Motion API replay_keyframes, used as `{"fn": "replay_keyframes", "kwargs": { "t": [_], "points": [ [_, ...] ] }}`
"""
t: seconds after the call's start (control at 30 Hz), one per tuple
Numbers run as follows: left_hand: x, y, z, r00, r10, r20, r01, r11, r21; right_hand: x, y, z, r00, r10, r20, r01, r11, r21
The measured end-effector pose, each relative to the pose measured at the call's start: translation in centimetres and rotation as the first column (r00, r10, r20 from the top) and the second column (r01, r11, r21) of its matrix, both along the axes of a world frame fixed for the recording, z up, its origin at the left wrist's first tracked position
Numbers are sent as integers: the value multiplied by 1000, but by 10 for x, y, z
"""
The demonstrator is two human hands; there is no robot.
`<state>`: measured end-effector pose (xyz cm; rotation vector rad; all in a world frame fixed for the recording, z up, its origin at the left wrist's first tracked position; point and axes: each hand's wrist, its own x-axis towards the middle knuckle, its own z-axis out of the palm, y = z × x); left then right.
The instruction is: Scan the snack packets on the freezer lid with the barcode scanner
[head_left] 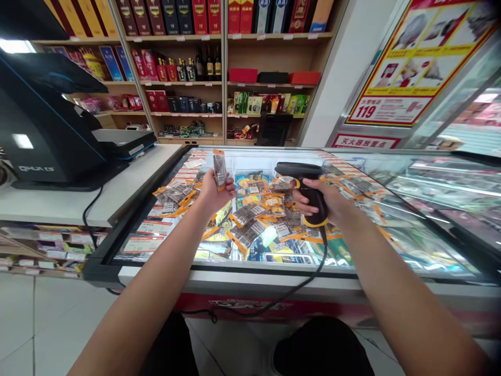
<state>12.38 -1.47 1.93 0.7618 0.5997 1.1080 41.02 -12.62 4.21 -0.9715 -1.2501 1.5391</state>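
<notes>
My left hand [219, 193] is closed round a small flat snack packet [219, 169] with orange ends, held upright with its printed, barcode-like side towards me. In my right hand [326, 201] is a black barcode scanner [313, 201] with yellow trim, gripped by its handle; its head points left, roughly towards the packet. From the handle's base a black cable [301, 284] hangs over the front of the freezer. Below both hands, many similar orange-edged packets [250, 214] lie loose on the glass top of the chest freezer [136, 274].
To the left, a black checkout scale [50, 125] stands on a white counter [129, 183]. Shelves [176, 81] of boxes and bottles line the back. A red and yellow poster [418, 57] hangs at the right, above another glass-topped freezer [450, 193].
</notes>
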Motion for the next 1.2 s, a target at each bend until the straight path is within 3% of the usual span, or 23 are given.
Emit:
{"fn": "replay_keyframes", "kwargs": {
  "t": [0.07, 0.13, 0.3, 0.53, 0.97, 1.2],
  "points": [
    [1, -11, 8, 975, -145, 167, 157, 986, -61, 0, -2, 1, 1000, 11, -13, -11, 1000, 5],
    [2, -19, 12, 960, -201, 196, 212, 977, -35, 0, -3, 2, 1000, 16, -14, -16, 1000, 4],
    [12, -21, 5, 990, -132, 49, 126, 987, 103, -4, -5, 1, 997, 81, -13, -81, 997, -17],
    [29, -24, -18, 969, -165, -182, 202, 956, 211, -10, -6, 0, 994, 107, -35, -106, 994, 27],
    [28, -23, -24, 961, -119, -249, 192, 936, 293, -5, -6, 0, 991, 128, -42, -128, 992, 17],
    [25, -23, -23, 962, -128, -240, 198, 936, 291, 0, -5, -5, 971, 217, -103, -214, 976, 42]
  ]
}}
